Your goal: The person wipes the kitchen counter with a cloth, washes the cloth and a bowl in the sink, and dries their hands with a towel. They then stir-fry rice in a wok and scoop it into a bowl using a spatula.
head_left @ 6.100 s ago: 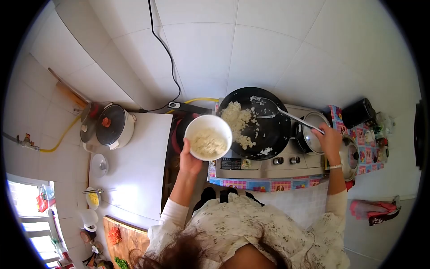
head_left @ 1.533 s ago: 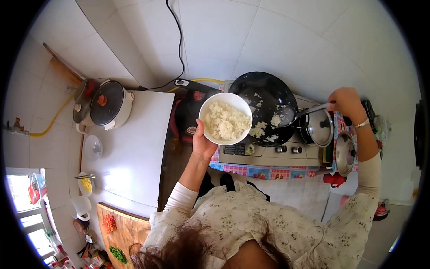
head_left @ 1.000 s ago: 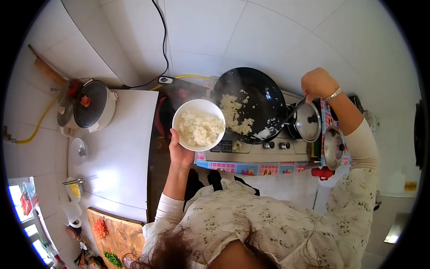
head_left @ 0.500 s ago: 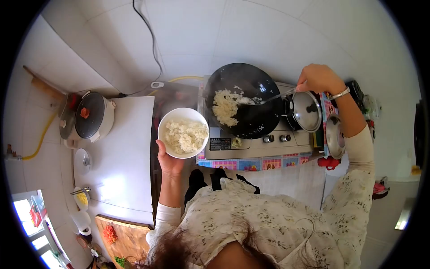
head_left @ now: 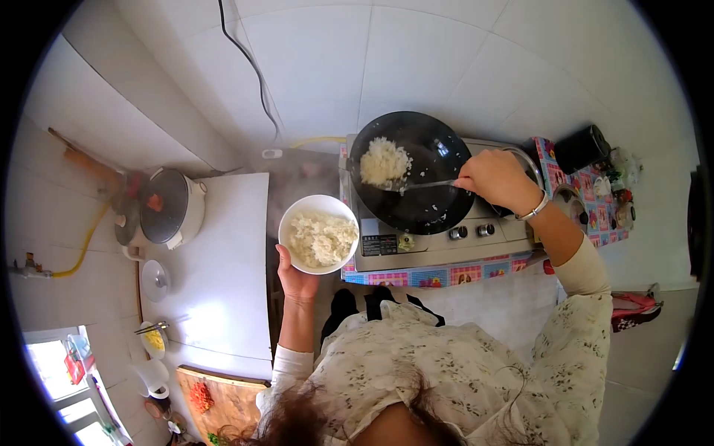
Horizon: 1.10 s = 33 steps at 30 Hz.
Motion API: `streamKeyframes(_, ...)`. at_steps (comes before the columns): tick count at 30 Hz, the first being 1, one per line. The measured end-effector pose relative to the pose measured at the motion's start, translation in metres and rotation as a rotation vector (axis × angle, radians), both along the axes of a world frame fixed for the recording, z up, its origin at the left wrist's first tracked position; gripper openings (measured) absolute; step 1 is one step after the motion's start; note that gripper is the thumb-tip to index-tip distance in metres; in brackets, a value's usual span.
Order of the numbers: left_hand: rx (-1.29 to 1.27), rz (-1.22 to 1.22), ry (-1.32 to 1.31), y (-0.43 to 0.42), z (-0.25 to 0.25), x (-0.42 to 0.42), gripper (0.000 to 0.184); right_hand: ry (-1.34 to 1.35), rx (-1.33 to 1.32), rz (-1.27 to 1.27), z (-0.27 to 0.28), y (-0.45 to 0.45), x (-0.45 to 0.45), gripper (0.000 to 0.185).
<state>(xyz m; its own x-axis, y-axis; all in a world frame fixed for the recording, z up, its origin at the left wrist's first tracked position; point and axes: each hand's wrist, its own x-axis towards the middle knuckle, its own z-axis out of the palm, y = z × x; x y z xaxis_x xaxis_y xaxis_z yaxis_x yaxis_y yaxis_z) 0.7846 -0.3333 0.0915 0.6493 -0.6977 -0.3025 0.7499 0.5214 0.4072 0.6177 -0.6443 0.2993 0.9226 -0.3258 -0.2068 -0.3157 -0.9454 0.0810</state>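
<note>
My left hand (head_left: 297, 282) grips the side of a white bowl (head_left: 287, 244), holding it level just left of the stove. Cooked rice (head_left: 323, 239) lies inside that bowl. In my right hand (head_left: 500, 178) is the handle of a metal spatula (head_left: 431, 184), the fingers closed round it. Its shaft reaches left across the black wok (head_left: 439, 204); its front end sits at the lower edge of a heaped mound of rice (head_left: 384, 161), partly hidden there. A few loose grains stick to the wok's dark surface.
The wok stands on a steel gas stove (head_left: 431, 251) with two knobs. A lidded pot, partly behind my right hand, is to its right. On the left counter (head_left: 223, 267) are a white cooker (head_left: 172, 207) and a cutting board (head_left: 230, 398) with chopped orange-red food (head_left: 201, 397).
My right hand has moved left and down, over the wok's right rim. The spread rice in the wok is now a tighter mound farther back. My left hand still holds the bowl; the whole view has shifted.
</note>
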Motion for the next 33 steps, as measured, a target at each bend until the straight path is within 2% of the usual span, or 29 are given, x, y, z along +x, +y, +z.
streamKeyframes(5, -0.009, 0.010, 0.013, 0.000, 0.008, 0.003, 0.071, -0.100, -0.099, -0.086, 0.000, -0.014, -0.043, 0.018)
streamKeyframes(11, 0.008, -0.015, -0.036, 0.008, -0.003, 0.007, 0.070, -0.014, -0.150, -0.251, -0.006, -0.042, -0.107, 0.019)
streamKeyframes(13, 0.011, -0.011, -0.040, 0.008, -0.002, 0.005, 0.070, -0.040, -0.091, -0.303, -0.014, -0.040, -0.119, 0.019)
streamKeyframes(17, 0.012, 0.005, -0.021, 0.005, -0.003, 0.005, 0.071, -0.238, 0.061, -0.325, -0.061, -0.039, -0.118, 0.021)
streamKeyframes(22, 0.034, 0.009, -0.045, -0.003, 0.002, 0.002, 0.071, -0.451, 0.278, -0.489, -0.144, -0.017, -0.094, 0.028)
streamKeyframes(25, 0.044, 0.039, -0.009, -0.003, 0.002, 0.001, 0.071, -0.557, 0.296, -0.545, -0.158, -0.003, -0.104, 0.029)
streamKeyframes(29, 0.064, 0.026, -0.025, -0.002, 0.005, 0.001, 0.072, -0.632, 0.150, -0.596, -0.175, 0.006, -0.109, 0.030)
streamKeyframes(32, 0.091, -0.001, 0.003, 0.001, -0.003, 0.004, 0.071, -0.413, 0.193, -0.681, -0.174, 0.009, -0.088, 0.028)
streamKeyframes(33, 0.091, 0.001, -0.010, 0.002, -0.003, 0.004, 0.071, -0.464, 0.223, -0.729, -0.174, 0.011, -0.086, 0.028)
